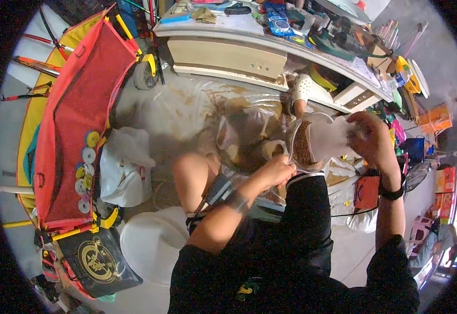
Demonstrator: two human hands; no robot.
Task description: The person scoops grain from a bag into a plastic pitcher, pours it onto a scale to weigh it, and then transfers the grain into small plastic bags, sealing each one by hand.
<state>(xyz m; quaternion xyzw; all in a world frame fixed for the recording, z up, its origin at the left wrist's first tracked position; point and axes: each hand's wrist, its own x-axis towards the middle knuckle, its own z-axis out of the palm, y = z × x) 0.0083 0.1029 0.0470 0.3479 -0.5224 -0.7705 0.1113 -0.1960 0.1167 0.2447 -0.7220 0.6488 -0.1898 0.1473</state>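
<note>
My left hand point(276, 172) is closed around the handle of a round strainer point(295, 137), whose bowl lies beyond the fingers and holds brown granules point(303, 144). Over the strainer's right side is a pale, cloudy, cup-like shape point(329, 137), its outline blurred by haze. Touching the right end of that shape, my right hand point(372, 137) has its fingers curled; its grip is partly lost in the haze. Below and left of the strainer, a clear plastic bag point(229, 135) with brown material lies between my legs.
A red cart point(76, 131) with yellow edging stands at left, beside a white plastic bag point(126, 165) and a white round stool or lid point(152, 246). A cluttered desk point(228, 25) spans the far side. Brown powder marks the plastic floor sheet point(186, 99).
</note>
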